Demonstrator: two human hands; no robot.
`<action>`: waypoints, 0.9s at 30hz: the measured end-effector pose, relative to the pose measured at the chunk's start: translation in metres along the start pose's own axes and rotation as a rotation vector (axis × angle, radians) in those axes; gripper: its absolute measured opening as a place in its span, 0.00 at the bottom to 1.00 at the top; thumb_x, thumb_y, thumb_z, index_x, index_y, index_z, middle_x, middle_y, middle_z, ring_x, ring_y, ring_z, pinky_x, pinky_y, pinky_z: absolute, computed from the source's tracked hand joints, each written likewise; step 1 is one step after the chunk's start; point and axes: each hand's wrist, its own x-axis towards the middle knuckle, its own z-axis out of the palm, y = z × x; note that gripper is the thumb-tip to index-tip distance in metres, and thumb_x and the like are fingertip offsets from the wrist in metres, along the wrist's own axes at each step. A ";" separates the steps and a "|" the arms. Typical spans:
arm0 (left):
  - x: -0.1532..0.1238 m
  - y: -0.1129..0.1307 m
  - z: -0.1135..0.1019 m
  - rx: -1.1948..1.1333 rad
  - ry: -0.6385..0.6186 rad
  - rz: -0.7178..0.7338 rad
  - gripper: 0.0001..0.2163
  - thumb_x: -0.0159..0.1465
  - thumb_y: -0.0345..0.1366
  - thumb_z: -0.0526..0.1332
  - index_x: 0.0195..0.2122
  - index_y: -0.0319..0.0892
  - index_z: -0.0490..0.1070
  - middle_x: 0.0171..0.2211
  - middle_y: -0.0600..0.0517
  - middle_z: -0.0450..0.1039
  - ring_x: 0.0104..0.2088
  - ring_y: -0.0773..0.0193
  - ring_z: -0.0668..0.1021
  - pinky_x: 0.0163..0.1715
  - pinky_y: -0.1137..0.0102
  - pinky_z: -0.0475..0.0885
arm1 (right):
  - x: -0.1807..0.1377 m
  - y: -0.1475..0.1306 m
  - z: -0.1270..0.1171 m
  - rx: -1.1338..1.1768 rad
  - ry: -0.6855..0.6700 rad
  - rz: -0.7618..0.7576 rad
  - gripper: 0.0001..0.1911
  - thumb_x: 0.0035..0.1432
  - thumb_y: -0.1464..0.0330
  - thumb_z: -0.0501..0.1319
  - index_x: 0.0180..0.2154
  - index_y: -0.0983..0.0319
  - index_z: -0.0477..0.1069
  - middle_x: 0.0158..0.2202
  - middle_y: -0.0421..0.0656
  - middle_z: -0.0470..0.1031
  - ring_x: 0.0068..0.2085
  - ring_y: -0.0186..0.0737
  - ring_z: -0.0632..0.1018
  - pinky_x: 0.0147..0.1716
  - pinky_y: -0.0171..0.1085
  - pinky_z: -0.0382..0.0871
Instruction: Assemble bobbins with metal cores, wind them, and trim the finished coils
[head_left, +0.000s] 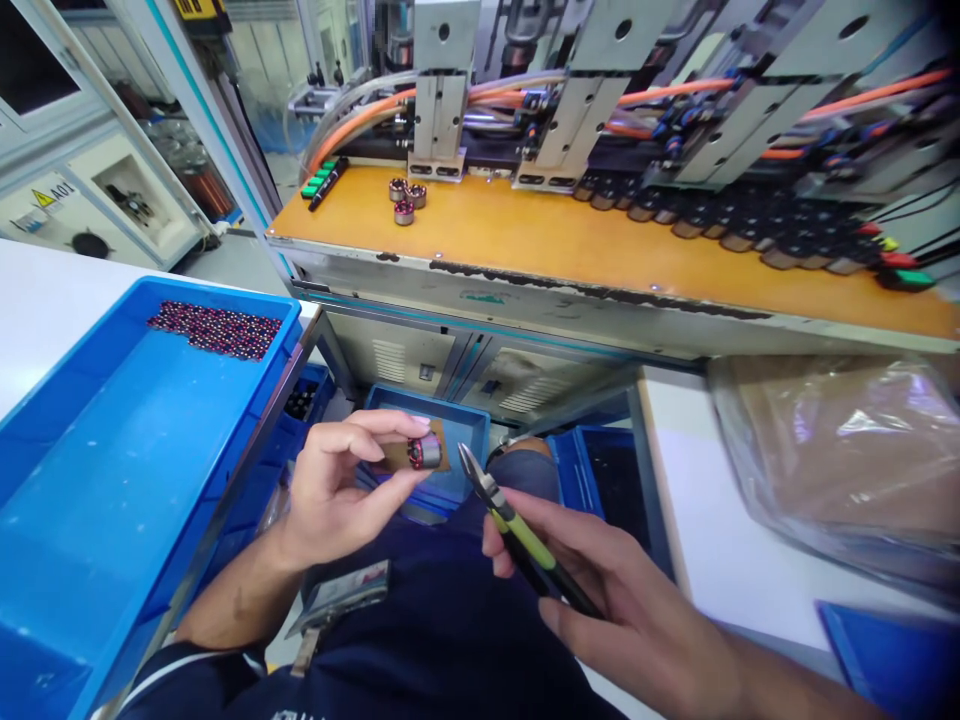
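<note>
Now | blue bin [90,480]: wound coils [215,329] | left hand [337,480]: one coil [424,452]

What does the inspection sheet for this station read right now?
Surface: orange bench top, worn along its front edge.
Job's things: small wound coil; side cutters, tips apart from the coil.
Clutter: three loose coils on the bench; clear plastic bag on the white table.
Hands: left hand pinches the coil; right hand grips the cutters.
Cables: orange cables arc behind the bench.
Surroundings: blue tray with a row of coils at its far end; blue bins below.
</note>
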 end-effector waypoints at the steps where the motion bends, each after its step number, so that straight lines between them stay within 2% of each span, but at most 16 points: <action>1: -0.001 0.000 0.001 0.001 0.003 0.012 0.26 0.52 0.14 0.68 0.44 0.44 0.60 0.47 0.47 0.78 0.48 0.55 0.82 0.47 0.58 0.81 | 0.000 0.000 0.001 0.000 -0.003 0.000 0.39 0.58 0.82 0.54 0.66 0.50 0.55 0.50 0.47 0.70 0.48 0.37 0.76 0.54 0.43 0.71; 10: -0.007 0.004 0.002 0.091 0.026 0.003 0.24 0.54 0.17 0.68 0.46 0.44 0.61 0.48 0.44 0.79 0.46 0.56 0.83 0.41 0.64 0.82 | 0.002 -0.001 0.006 0.008 -0.036 -0.032 0.42 0.57 0.84 0.53 0.66 0.45 0.53 0.52 0.46 0.69 0.50 0.37 0.75 0.55 0.43 0.70; 15: -0.008 0.008 0.001 0.110 0.020 -0.013 0.24 0.52 0.16 0.68 0.45 0.43 0.63 0.47 0.45 0.79 0.46 0.57 0.83 0.44 0.64 0.82 | 0.005 -0.003 0.006 0.023 -0.050 -0.009 0.42 0.57 0.84 0.53 0.66 0.43 0.53 0.51 0.44 0.68 0.49 0.35 0.74 0.54 0.41 0.70; 27: -0.010 0.008 -0.001 0.072 0.035 -0.048 0.25 0.53 0.16 0.68 0.46 0.43 0.63 0.48 0.45 0.79 0.46 0.57 0.82 0.45 0.62 0.82 | 0.006 -0.001 0.009 0.039 -0.061 0.005 0.38 0.59 0.82 0.53 0.66 0.47 0.53 0.49 0.45 0.69 0.46 0.36 0.75 0.51 0.42 0.73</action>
